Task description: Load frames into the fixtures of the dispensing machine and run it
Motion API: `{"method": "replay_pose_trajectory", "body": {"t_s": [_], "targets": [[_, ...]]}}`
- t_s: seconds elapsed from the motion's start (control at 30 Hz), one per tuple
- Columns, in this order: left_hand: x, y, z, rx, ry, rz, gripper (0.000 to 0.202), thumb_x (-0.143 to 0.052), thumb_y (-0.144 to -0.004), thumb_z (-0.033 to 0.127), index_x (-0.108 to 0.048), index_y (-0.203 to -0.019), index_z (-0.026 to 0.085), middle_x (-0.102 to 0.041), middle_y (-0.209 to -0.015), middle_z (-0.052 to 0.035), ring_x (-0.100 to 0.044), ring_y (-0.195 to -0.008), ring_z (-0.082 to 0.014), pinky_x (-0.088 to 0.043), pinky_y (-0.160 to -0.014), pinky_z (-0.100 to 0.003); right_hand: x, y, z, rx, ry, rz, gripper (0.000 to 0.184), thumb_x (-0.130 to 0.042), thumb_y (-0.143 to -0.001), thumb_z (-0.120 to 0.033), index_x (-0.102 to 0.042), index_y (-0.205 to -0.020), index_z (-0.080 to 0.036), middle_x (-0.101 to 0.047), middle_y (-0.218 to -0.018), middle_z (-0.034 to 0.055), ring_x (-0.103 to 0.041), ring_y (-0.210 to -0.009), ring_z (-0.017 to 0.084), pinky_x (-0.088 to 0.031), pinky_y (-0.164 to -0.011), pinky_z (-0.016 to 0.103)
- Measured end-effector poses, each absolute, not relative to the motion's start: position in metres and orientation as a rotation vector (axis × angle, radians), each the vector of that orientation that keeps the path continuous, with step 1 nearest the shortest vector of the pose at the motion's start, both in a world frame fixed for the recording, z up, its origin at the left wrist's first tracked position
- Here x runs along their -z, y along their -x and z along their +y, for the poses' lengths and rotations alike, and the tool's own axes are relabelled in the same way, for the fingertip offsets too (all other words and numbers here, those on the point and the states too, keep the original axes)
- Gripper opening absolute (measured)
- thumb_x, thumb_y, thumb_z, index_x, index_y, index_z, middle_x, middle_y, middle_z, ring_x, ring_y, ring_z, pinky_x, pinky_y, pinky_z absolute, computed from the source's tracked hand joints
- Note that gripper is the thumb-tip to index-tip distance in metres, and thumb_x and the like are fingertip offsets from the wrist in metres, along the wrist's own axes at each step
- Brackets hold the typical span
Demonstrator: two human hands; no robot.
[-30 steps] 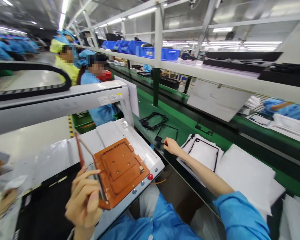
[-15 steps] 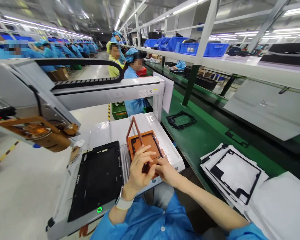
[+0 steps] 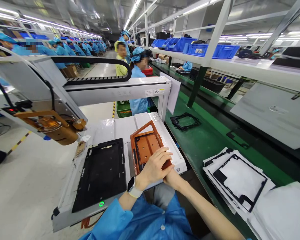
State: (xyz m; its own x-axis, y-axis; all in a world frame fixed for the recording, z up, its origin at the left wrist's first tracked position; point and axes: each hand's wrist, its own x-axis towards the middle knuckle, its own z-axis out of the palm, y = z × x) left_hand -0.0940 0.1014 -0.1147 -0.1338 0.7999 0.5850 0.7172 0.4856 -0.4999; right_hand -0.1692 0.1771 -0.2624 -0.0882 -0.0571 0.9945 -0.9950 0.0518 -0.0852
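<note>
Left hand (image 3: pixel 153 166) is lying flat, fingers spread, on the orange fixture (image 3: pixel 146 146) near the machine bed's (image 3: pixel 115 130) front edge; right hand (image 3: pixel 172 178) is mostly hidden beneath, grip unclear.

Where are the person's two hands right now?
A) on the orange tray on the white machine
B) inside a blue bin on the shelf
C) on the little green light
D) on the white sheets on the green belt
A: the left hand lies flat on the orange tray, and the right hand presses at its near edge.
</note>
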Motion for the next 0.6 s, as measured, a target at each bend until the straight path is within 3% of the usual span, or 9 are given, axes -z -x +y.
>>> {"method": "replay_pose_trajectory", "body": {"t_s": [0.17,0.27,0.43,0.6], "targets": [[0.111,0.093,0.1,-0.146,1.28,-1.909,0.012,-0.057,-0.116,0.03,-0.059,-0.117,0.018,-0.08,-0.121,-0.0064,-0.077,-0.124,-0.028,-0.068,-0.11,-0.049,0.267,0.17,0.181,-1.247,-1.258,-1.51,0.055,-0.048,-0.085,-0.007,-0.059,-0.138,0.003,-0.061,-0.135,0.0295,-0.06,-0.131,0.037,-0.06,-0.114,0.06],[0.109,0.091,0.1,-0.149,1.291,-1.923,0.012,-0.058,-0.115,0.029,-0.059,-0.118,0.017,-0.08,-0.122,-0.0061,-0.077,-0.124,-0.0275,-0.068,-0.11,-0.048,0.266,0.173,0.186,-1.267,-1.303,-1.582,0.061,-0.046,-0.085,-0.007,-0.056,-0.145,0.004,-0.061,-0.141,0.0295,-0.059,-0.133,0.036,-0.06,-0.113,0.057],[0.107,0.089,0.098,-0.135,1.278,-1.934,0.017,-0.057,-0.117,0.032,-0.062,-0.119,0.017,-0.079,-0.124,-0.0049,-0.074,-0.127,-0.0248,-0.065,-0.114,-0.044,0.261,0.184,0.19,-1.269,-1.3,-1.631,0.06,-0.048,-0.081,-0.007,-0.06,-0.139,-0.002,-0.063,-0.118,0.0212,-0.061,-0.101,0.027,-0.065,-0.096,0.049],[0.106,0.09,0.096,-0.14,1.288,-1.952,0.019,-0.057,-0.117,0.035,-0.063,-0.12,0.017,-0.079,-0.127,-0.0047,-0.073,-0.131,-0.0239,-0.062,-0.118,-0.042,0.259,0.176,0.189,-1.25,-1.239,-1.531,0.066,-0.044,-0.084,-0.007,-0.059,-0.147,0.004,-0.062,-0.132,0.0279,-0.063,-0.125,0.033,-0.062,-0.108,0.054]]}}
